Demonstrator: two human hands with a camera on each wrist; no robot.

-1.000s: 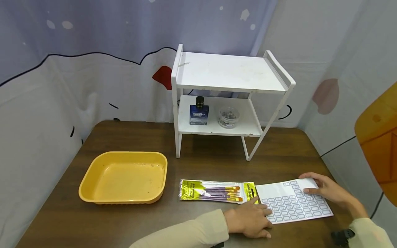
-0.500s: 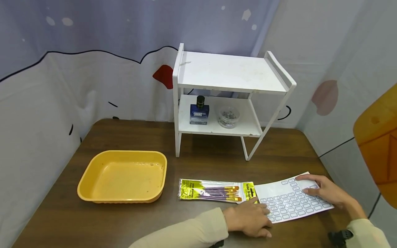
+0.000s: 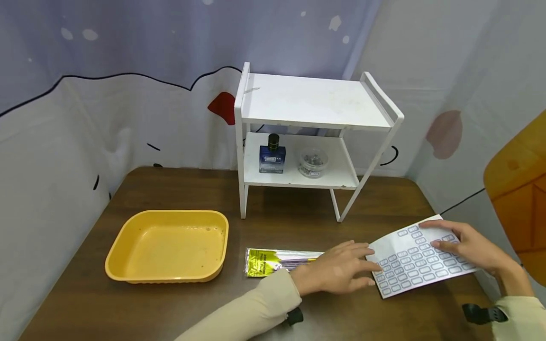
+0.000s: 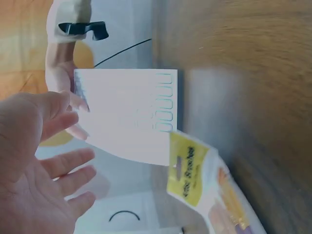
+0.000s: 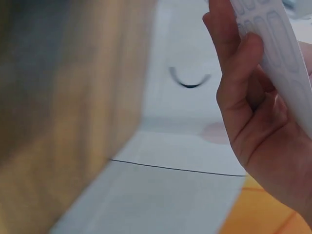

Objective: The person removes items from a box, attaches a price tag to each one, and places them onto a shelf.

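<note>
My right hand (image 3: 475,247) pinches the right part of a white sheet of labels (image 3: 409,267) printed with rows of blue-edged boxes. The sheet is raised and tilted. In the right wrist view, the thumb of my right hand (image 5: 263,122) lies on the printed face of the label sheet (image 5: 278,44). My left hand (image 3: 339,270), fingers spread, hovers by the sheet's left edge. The left wrist view shows the left hand (image 4: 44,161) apart from the sheet, holding nothing. Below it on the table lies a plastic pack of paintbrushes (image 3: 262,263), its right end hidden in the head view.
A yellow tray (image 3: 170,277) sits on the left of the brown table (image 3: 141,308). Behind stands a white two-tier rack (image 3: 313,102). Its lower shelf carries a blue perfume bottle (image 3: 272,158) and a round clear tub (image 3: 313,163) of small grey pieces.
My right hand has lifted the label sheet off the table and moved it up and right. My left hand has risen from the sheet's left edge and now covers part of the paintbrush pack.
</note>
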